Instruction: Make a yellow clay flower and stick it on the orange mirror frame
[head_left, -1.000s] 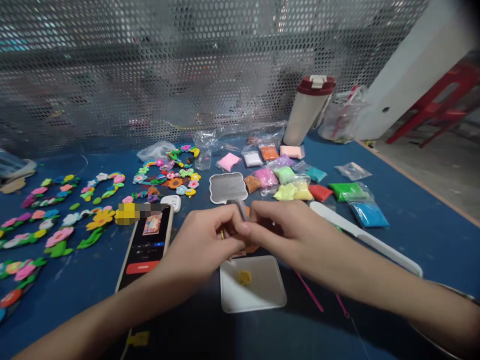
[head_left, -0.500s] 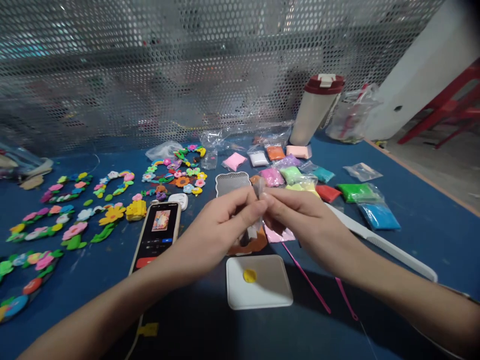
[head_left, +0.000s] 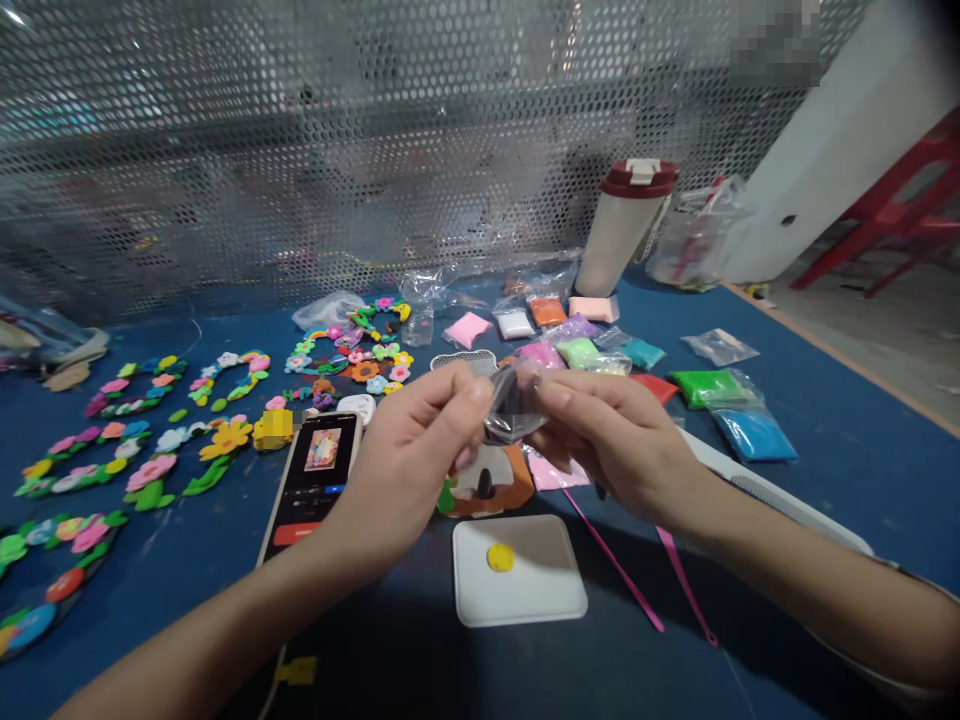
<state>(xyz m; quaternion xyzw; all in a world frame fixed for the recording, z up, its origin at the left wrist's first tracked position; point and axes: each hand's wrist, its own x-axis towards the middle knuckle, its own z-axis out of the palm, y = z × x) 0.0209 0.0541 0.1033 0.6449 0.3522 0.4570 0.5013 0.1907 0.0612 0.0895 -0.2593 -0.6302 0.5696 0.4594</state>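
Note:
Between my two hands is a small clear plastic bag [head_left: 516, 410] with something dark inside. My left hand [head_left: 420, 450] pinches its left edge, and my right hand [head_left: 619, 435] grips its right side. Below them lies a white tray [head_left: 521, 600] with a flattened yellow clay piece [head_left: 500, 558] on it. Partly hidden under my hands is an orange and white clay piece [head_left: 517, 480] with a dark oval on it. A pink clay packet [head_left: 553, 470] sits under my right hand. Two pink modelling tools [head_left: 619, 570] rest to the right of the tray.
Several flower-trimmed clay frames [head_left: 82, 460] cover the left side. A phone [head_left: 319, 480] lies left of my hands. Coloured clay packets [head_left: 709, 388] spread at the right, near a white comb-like tool [head_left: 787, 500]. A tumbler [head_left: 626, 230] stands at the back by the perforated metal panel [head_left: 300, 150].
My hands have moved apart slightly, stretching the plastic bag between them so that it now shows. More of the orange and white clay piece is visible beneath.

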